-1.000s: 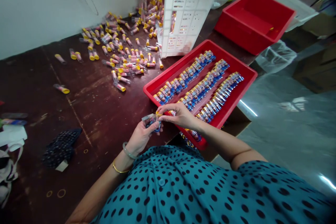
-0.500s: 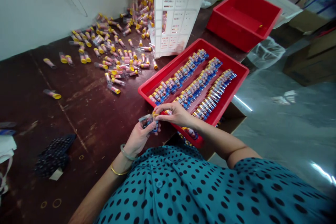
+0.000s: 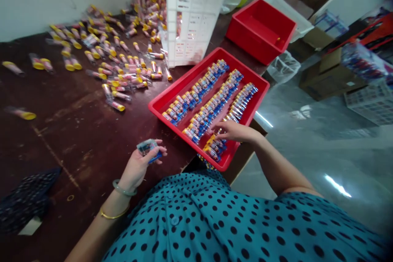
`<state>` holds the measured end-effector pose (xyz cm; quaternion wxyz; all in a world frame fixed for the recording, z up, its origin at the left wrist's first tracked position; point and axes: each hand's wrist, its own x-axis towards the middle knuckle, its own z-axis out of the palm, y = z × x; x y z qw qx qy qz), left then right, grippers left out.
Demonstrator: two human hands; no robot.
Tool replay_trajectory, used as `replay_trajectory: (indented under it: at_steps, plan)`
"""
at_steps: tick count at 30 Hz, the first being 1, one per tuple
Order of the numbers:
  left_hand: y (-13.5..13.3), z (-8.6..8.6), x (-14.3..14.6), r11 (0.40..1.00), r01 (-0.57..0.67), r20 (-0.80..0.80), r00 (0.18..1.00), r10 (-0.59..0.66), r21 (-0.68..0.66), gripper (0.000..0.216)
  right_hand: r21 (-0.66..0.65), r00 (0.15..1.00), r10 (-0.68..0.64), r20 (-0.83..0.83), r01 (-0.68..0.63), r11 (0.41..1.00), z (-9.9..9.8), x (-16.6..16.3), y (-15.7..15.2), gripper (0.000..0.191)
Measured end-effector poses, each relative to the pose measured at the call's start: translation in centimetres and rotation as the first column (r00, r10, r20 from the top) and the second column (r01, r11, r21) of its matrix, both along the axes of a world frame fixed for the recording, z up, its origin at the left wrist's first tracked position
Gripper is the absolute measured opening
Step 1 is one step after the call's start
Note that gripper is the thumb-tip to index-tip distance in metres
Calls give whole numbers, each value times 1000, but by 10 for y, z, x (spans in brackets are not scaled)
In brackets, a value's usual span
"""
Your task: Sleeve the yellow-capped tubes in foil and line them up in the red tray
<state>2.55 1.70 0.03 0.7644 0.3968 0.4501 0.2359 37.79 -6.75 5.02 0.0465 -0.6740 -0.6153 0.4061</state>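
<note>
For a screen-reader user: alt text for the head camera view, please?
The right hand touches rows of small labelled tubes in a shallow red plastic tray, while the left hand holds a small blue-edged packet over the dark wooden table. Loose yellow-capped clear tubes lie scattered beside a white slotted plastic crate.

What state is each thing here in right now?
left hand: fingers closed on small packet.
right hand: open, touching packed tubes in near red tray.
near red tray: holds three rows.
far red tray: nearly empty.
loose tubes: scattered flat on table.
</note>
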Motion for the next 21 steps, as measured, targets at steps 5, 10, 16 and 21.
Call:
replay_trajectory:
  at_steps: [5, 10, 16, 21]
  plan:
    - [1, -4, -17, 992, -99, 92, 990, 106, -80, 29, 276, 999, 24, -32, -14, 961, 5, -39, 62, 20]
    - [6, -6, -29, 954, -300, 70, 951, 300, -9, 26, 511, 914, 389, -113, -282, 812, -11, -157, 191, 16]
    - [13, 1, -55, 900, -434, 125, 892, 435, -40, 32, 485, 950, 309, 54, -295, 823, -43, -269, 270, 34]
    - [17, -11, -80, 825, -561, 60, 828, 558, 70, 30, 489, 912, 408, -37, -339, 803, -45, -248, 252, 23]
